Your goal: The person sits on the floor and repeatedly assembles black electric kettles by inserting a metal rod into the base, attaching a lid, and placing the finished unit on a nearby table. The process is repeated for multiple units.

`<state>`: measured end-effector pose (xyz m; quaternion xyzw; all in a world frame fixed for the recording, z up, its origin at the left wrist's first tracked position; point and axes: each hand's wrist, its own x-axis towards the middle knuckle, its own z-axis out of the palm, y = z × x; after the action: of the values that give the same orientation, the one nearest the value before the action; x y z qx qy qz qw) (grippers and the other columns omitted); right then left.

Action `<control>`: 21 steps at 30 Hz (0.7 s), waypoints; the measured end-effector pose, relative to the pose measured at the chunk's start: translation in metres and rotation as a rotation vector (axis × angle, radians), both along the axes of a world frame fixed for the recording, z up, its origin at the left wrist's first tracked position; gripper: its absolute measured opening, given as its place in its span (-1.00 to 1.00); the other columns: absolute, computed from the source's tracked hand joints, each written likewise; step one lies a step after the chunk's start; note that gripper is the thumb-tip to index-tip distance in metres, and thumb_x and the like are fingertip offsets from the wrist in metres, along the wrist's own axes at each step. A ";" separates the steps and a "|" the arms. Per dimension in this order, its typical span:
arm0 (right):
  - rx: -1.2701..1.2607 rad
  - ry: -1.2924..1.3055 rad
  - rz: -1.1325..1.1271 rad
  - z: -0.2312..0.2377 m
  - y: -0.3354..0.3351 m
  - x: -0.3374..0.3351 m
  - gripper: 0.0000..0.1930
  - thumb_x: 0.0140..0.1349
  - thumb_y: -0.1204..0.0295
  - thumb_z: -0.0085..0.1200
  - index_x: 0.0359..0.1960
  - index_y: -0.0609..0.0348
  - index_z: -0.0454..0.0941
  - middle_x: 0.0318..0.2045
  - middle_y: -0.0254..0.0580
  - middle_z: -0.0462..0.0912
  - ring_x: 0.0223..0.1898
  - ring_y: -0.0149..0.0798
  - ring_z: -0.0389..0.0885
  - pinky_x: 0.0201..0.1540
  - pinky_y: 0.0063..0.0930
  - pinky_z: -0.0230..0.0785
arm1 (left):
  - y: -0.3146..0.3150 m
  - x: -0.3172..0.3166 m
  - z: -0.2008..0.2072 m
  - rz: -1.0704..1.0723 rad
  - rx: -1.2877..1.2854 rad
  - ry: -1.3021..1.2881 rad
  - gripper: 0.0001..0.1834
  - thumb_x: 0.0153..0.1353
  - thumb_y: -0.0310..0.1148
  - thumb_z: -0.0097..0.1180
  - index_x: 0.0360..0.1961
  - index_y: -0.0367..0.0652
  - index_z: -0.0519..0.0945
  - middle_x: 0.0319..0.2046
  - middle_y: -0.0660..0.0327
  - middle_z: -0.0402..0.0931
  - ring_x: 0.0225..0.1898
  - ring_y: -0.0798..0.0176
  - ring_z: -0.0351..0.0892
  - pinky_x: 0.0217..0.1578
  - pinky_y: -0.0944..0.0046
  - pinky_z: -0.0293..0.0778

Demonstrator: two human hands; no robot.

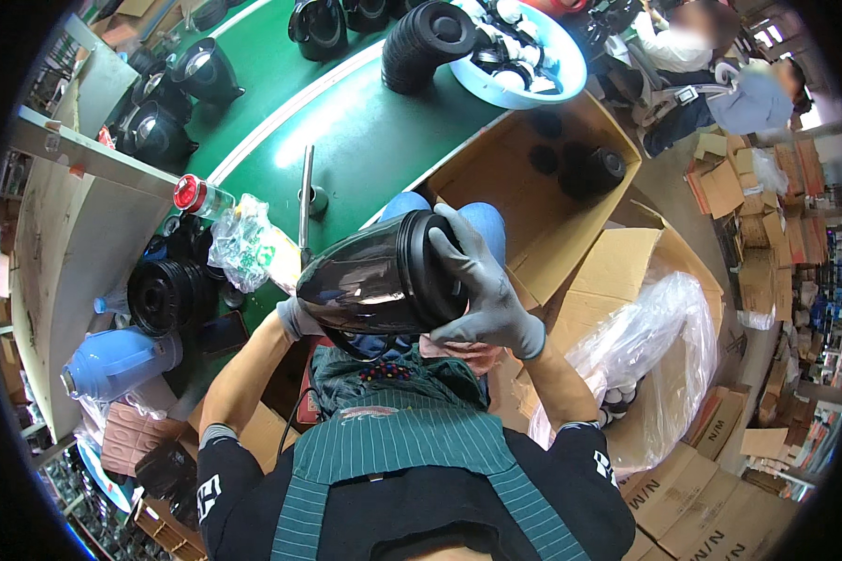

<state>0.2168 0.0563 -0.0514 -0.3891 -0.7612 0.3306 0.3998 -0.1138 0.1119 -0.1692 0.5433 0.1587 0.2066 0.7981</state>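
Note:
A glossy black jug lies tilted on its side above my lap, with a dark handle loop along its lower side. My left hand, in a grey glove, supports its narrower end; most of those fingers are hidden behind the jug. My right hand, also gloved in grey, wraps around the round black cap at the jug's wide end. The thumb presses the cap's near edge and the fingers curl over its far side. An upright metal rod stands on the green table just past the jug.
On the green table stand a stack of black round parts, a light-blue basin of small parts and several black jugs. An open carton and a plastic-lined box are at right. A blue thermos lies left.

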 end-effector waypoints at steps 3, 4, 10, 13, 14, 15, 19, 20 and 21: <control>-0.267 0.163 -0.225 0.004 -0.018 0.003 0.04 0.22 -0.09 0.45 0.64 0.10 0.26 0.54 0.27 0.30 0.54 0.22 0.32 0.54 -0.12 0.18 | -0.002 -0.014 -0.019 0.210 0.121 0.066 -0.26 0.36 -0.41 0.36 0.53 -0.21 0.36 0.46 0.02 0.43 0.43 0.03 0.45 0.45 0.00 0.41; -0.424 0.227 -0.318 0.000 -0.028 0.005 -0.03 0.32 -0.07 0.38 0.63 0.14 0.26 0.51 0.27 0.36 0.50 0.19 0.40 0.50 -0.16 0.25 | 0.000 -0.004 0.004 0.307 0.097 0.056 -0.31 0.37 -0.40 0.34 0.49 -0.20 0.41 0.42 0.01 0.46 0.40 0.01 0.49 0.42 0.00 0.45; -0.628 0.393 -0.257 -0.007 -0.050 0.028 -0.08 0.65 -0.25 -0.30 0.65 0.38 0.09 0.54 0.29 0.33 0.57 -0.08 0.32 0.59 -0.29 0.10 | 0.008 0.014 0.098 0.657 0.935 0.440 -0.54 0.15 -0.32 0.42 0.08 -0.29 0.73 -0.08 0.01 0.79 -0.07 0.06 0.82 0.00 0.13 0.68; -0.002 0.052 -0.215 -0.001 -0.043 0.020 0.14 0.50 -0.44 -0.24 0.72 0.29 -0.21 0.69 0.32 -0.07 0.69 0.27 -0.04 0.70 -0.13 -0.24 | 0.018 -0.026 -0.011 0.578 -0.051 0.279 -0.55 0.25 -0.36 0.35 0.14 -0.35 0.68 -0.08 0.18 0.78 -0.05 0.31 0.74 0.06 0.20 0.66; 0.143 -0.014 -0.147 -0.003 -0.038 0.013 0.15 0.47 -0.47 -0.22 0.73 0.24 -0.22 0.70 0.32 -0.12 0.69 0.31 -0.07 0.70 -0.11 -0.25 | 0.011 -0.024 -0.019 0.572 0.119 0.283 -0.55 0.25 -0.35 0.35 0.13 -0.35 0.69 -0.08 0.17 0.78 -0.05 0.28 0.75 0.05 0.20 0.66; 0.182 0.322 -0.116 -0.009 -0.033 -0.004 0.04 0.54 -0.35 -0.16 0.74 0.18 -0.16 0.68 0.30 -0.01 0.68 0.20 0.02 0.69 -0.14 -0.21 | 0.004 -0.021 -0.026 0.575 0.291 0.287 -0.56 0.25 -0.34 0.35 0.12 -0.34 0.70 -0.09 0.16 0.78 -0.06 0.26 0.75 0.04 0.19 0.66; -0.321 0.169 -0.160 -0.025 -0.038 0.014 -0.15 0.68 -0.19 -0.34 0.68 0.31 0.03 0.58 0.11 0.24 0.60 -0.12 0.22 0.65 -0.24 -0.07 | -0.003 0.016 0.123 0.568 1.325 0.422 -0.50 0.14 -0.30 0.36 0.12 -0.24 0.73 -0.11 -0.06 0.77 -0.06 -0.13 0.83 -0.03 0.10 0.71; -0.613 0.318 -0.155 -0.036 -0.038 0.013 -0.14 0.67 -0.20 -0.32 0.66 0.32 0.08 0.58 0.10 0.26 0.58 -0.13 0.26 0.65 -0.26 -0.04 | 0.003 0.012 0.134 0.471 1.574 0.343 -0.47 0.12 -0.26 0.39 0.13 -0.24 0.73 -0.09 -0.04 0.78 -0.07 -0.14 0.83 -0.05 0.04 0.72; -0.898 0.451 -0.149 -0.036 -0.033 0.016 -0.14 0.66 -0.22 -0.30 0.63 0.33 0.14 0.58 0.08 0.27 0.57 -0.14 0.29 0.65 -0.28 -0.01 | 0.002 0.011 0.130 0.479 1.534 0.368 -0.48 0.10 -0.27 0.40 0.10 -0.25 0.74 -0.10 -0.03 0.78 -0.07 -0.12 0.83 -0.04 0.07 0.71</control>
<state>0.2332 0.0236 -0.0877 -0.4945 -0.4089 0.6717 0.3702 -0.1032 0.1135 -0.0391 0.9141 0.2131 0.3298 0.1009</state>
